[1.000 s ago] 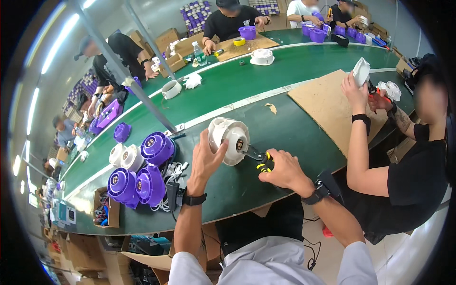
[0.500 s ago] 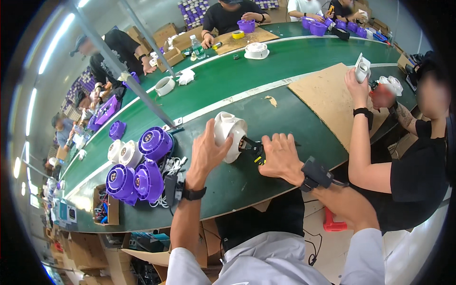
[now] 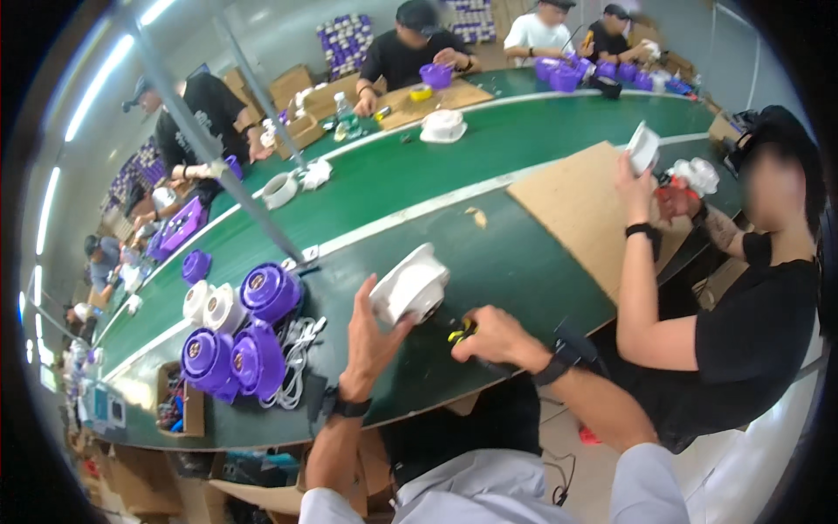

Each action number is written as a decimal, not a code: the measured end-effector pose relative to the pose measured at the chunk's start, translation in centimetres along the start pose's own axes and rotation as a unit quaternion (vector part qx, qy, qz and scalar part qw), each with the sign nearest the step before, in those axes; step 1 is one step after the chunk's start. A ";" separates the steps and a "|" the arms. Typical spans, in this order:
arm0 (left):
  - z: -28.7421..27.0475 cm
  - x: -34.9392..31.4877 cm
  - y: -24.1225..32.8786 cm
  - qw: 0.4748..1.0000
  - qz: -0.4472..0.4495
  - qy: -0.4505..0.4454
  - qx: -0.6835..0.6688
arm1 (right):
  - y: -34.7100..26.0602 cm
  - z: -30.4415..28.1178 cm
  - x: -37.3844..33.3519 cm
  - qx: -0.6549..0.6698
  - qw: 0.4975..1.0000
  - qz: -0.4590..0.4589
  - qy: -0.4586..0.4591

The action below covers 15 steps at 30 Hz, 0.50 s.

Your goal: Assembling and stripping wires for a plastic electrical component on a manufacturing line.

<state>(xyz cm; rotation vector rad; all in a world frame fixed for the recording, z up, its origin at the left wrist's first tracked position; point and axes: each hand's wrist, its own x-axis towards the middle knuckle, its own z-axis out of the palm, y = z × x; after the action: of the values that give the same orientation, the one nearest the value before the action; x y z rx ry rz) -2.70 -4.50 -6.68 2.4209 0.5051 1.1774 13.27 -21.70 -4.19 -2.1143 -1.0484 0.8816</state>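
Currently I'm gripping housing (image 3: 410,284) in my left hand (image 3: 370,339), clutching pliers (image 3: 462,331) in my right hand (image 3: 499,338) near table's (image 3: 541,279) front edge.

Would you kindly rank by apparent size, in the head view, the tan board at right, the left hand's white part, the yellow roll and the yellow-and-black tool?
1. Tan board
2. White part
3. Yellow roll
Unranked: tool, partly hidden by the right hand
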 end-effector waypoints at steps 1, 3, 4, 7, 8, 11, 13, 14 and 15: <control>-0.1 0.1 -0.2 0.999 -0.020 -0.026 -0.023 | 1.1 0.6 0.5 0.013 1.000 -0.019 -0.003; -0.6 1.4 -0.4 0.996 -0.053 -0.069 -0.018 | 1.2 1.8 0.8 -0.017 0.997 -0.047 0.055; -1.3 2.0 -0.1 0.994 -0.071 -0.082 0.014 | 0.0 2.3 0.4 -0.059 0.990 -0.060 0.112; -1.3 4.9 0.1 0.988 -0.086 -0.121 0.046 | 0.3 3.0 1.0 -0.167 0.948 -0.136 0.233; -1.3 6.0 0.0 0.977 -0.122 -0.162 0.073 | 0.5 3.1 1.4 -0.198 0.925 -0.167 0.279; -1.9 10.2 -0.1 0.967 -0.122 -0.201 0.099 | -0.4 1.7 1.6 -0.284 0.890 -0.208 0.290; -2.0 10.3 0.1 0.954 -0.111 -0.246 0.132 | -0.2 1.6 1.3 -0.318 0.880 -0.207 0.286; -1.6 9.8 0.3 0.960 -0.104 -0.223 0.131 | -0.1 1.5 1.3 -0.348 0.869 -0.203 0.287; -1.4 9.8 0.4 0.963 -0.098 -0.215 0.133 | 0.2 1.6 1.6 -0.349 0.868 -0.201 0.291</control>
<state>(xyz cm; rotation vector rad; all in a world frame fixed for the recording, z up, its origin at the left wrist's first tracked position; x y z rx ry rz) 1.91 0.18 0.77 2.6702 0.7773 0.5021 12.88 -20.08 -5.74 -2.3234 -1.5124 -0.4075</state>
